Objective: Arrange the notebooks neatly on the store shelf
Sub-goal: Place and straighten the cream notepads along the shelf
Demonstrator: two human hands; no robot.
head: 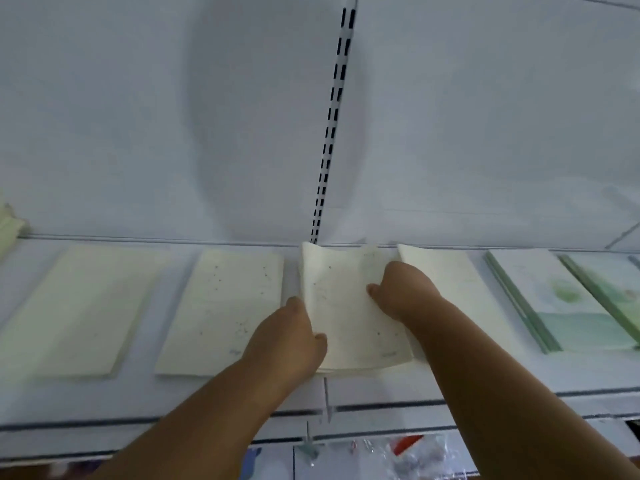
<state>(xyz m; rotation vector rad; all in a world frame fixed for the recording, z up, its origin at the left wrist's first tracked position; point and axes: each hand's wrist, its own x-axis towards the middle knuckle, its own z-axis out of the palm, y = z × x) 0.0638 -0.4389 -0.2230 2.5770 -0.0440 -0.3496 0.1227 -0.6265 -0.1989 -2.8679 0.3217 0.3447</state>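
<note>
A white store shelf (104,400) runs across the lower half of the frame, with notebooks laid flat on it in a row. At the centre a cream notebook stack (349,317) is held between two bare hands. The left hand (294,337) is seen at the stack's left edge, low in the frame, its thumb resting on the cover while the other fingers are hidden beneath or behind the edge, so that the stack is gripped from the side. The right hand (401,292) is laid on the right part of the top cover, the thumb pointing left across the cover and the fingers curled over the right edge, where they cannot be seen clearly. The top cover is bowed upward at its far end.

To the left, a cream speckled notebook (221,310) lies flat, apart from the held stack, and further left a pale green notebook (79,310) is seen. Just right of the held stack, partly covered by the right forearm, a plain cream notebook (450,275) is placed. At the right edge of the frame green illustrated notebooks (561,299) overlap one another. Behind the centre, a slotted upright (332,119) runs up the white back panel (138,116).
</note>
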